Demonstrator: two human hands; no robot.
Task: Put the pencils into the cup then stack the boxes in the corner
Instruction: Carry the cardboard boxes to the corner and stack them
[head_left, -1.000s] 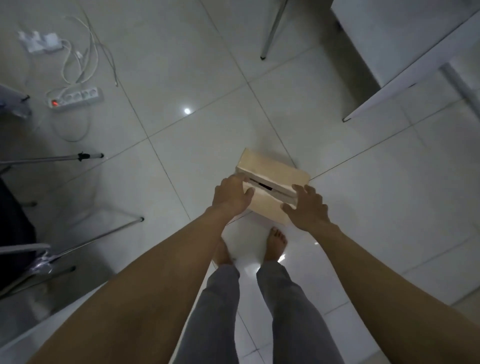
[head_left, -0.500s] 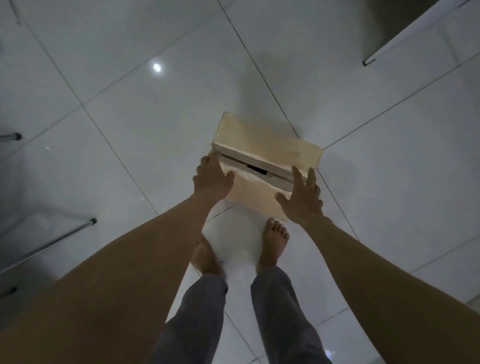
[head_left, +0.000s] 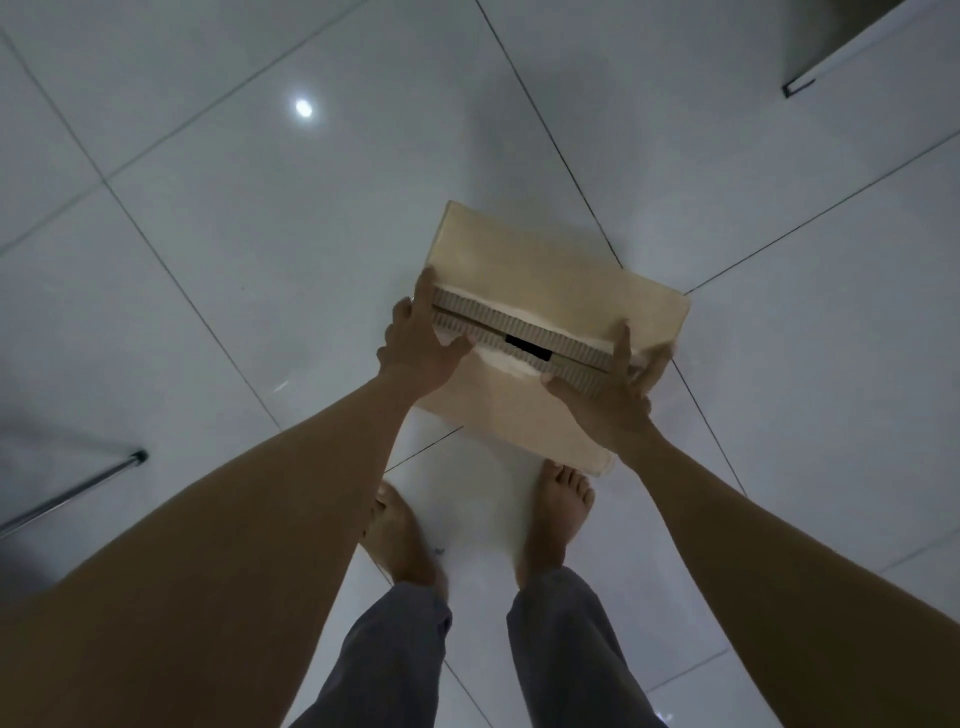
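Observation:
A tan cardboard box (head_left: 550, 270) lies in the middle of the view over the white tiled floor, its top flaps closed with a corrugated seam and a dark slot across it. My left hand (head_left: 421, 343) grips the box's left end at the seam. My right hand (head_left: 613, 400) clasps its right end, fingers spread over the edge. Whether the box rests on the floor or is held just above it I cannot tell. No pencils, cup or other boxes are in view.
My two bare feet (head_left: 561, 509) and grey trouser legs stand right behind the box. A metal chair leg (head_left: 72, 491) reaches in from the left edge. The corner of a white furniture piece (head_left: 857, 47) shows at the top right. Glossy floor tiles surround everything.
The view has tilted further down and closed in on the box. Both hands stay on the box's ends; the power strip and cables have left the view.

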